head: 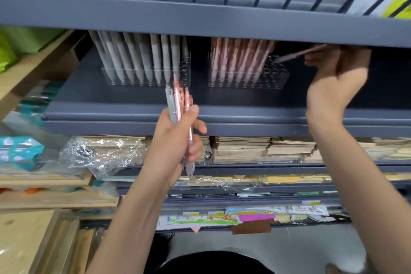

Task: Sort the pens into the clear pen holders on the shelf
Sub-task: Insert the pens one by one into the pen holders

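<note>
Currently, you are holding a single pen under the upper shelf edge. Its long axis is lying almost level, and its left end is dipping slightly toward the empty holes of the right clear holder. Your right hand is pinching the pen's right end. Blur and shadow are hiding the separate fingers, so their spread cannot be told.

Your left hand is gripping a bundle of pens, grey and pink, with the fingers curled round it and the thumb pressing on its side. The bundle's long axis is running nearly upright, with clip ends up and tips pointing down below the palm, in front of the grey shelf.

Pink pens are filling the left part of the right clear holder, leaning tips down. Grey pens are standing likewise in the left clear holder, well apart from it on the same shelf. Wrapped paper stacks are lying on the level below.
</note>
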Demonstrator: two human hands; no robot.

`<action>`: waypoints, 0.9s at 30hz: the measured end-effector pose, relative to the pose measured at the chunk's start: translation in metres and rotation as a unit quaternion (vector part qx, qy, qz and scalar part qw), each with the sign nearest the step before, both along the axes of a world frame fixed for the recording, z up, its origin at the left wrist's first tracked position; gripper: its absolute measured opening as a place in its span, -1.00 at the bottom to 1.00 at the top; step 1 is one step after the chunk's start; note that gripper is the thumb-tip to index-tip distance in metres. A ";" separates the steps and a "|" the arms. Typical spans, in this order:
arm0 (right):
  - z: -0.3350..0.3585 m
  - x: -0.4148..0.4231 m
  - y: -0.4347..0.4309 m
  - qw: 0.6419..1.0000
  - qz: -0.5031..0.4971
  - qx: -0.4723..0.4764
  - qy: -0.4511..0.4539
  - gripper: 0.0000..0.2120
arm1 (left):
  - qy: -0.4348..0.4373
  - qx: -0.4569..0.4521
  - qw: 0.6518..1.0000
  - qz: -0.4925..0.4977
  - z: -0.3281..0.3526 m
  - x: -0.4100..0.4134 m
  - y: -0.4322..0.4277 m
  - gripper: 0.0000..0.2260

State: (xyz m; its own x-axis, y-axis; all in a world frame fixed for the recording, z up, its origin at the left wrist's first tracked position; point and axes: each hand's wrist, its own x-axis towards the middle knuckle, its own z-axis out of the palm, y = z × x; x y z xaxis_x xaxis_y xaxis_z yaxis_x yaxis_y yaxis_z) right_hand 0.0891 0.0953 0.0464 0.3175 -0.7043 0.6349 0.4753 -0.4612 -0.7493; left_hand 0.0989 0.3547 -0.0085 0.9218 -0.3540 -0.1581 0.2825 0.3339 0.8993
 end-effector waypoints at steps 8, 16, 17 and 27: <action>0.014 0.024 -0.018 0.967 -0.054 -0.121 0.220 -0.79 | -0.050 0.022 0.999 0.006 -0.001 -0.005 -0.008 -0.83; 0.016 0.050 -0.015 0.930 -0.032 -0.225 0.290 -0.79 | -0.070 0.030 0.997 0.028 -0.006 -0.001 -0.002 -0.77; 0.016 0.052 -0.014 0.924 -0.038 -0.241 0.293 -0.73 | -0.075 0.034 0.996 0.025 -0.007 0.000 0.000 -0.77; 0.018 0.053 -0.007 0.919 -0.049 -0.246 0.305 -0.77 | -0.105 0.075 0.991 -0.028 -0.007 0.004 0.017 -0.76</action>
State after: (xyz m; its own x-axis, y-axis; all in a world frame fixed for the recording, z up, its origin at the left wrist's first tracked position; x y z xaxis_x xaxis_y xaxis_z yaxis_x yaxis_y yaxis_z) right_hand 0.1418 0.0887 0.0643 0.6697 -0.4246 0.6092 -0.0256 -0.8331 -0.5525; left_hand 0.1025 0.3714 -0.0155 0.9196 -0.3924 -0.0200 0.0989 0.1819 0.9783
